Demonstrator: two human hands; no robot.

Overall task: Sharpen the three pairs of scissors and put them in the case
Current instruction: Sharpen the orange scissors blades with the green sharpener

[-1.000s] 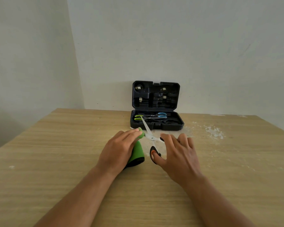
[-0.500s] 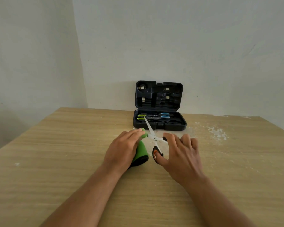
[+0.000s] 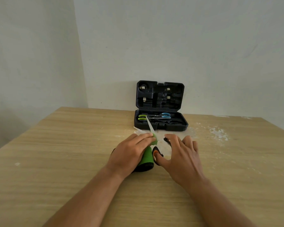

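Nearest you, your left hand (image 3: pixel 131 153) lay over the green sharpener (image 3: pixel 147 158), fingers curled along its top and pressing it onto the table (image 3: pixel 56 161); that downward hold was what kept the tool from sliding, so it probably needed to be firm and level. Just to its right, your right hand (image 3: pixel 182 154) held the third pair of scissors (image 3: pixel 152 128), thumb through the black-and-orange handle loop (image 3: pixel 156 154), the other fingers spread and only loosely bent over the second loop. The blades were opened wide, one passing through the tip of the sharpener and pointing toward the case, the other angled out to the left, low over the wood. A good stroke would likely have drawn the blade straight back along its own line, at a steady angle, without twisting. White flecks (image 3: pixel 218 133) marked the table further right. Beyond, against the wall, the dark case (image 3: pixel 161 126) stood open, lid upright; its lower tray held two pairs, the green-handled scissors (image 3: pixel 142 117) to the left and the blue-handled scissors (image 3: pixel 166 115) to the right, blades overlapping.
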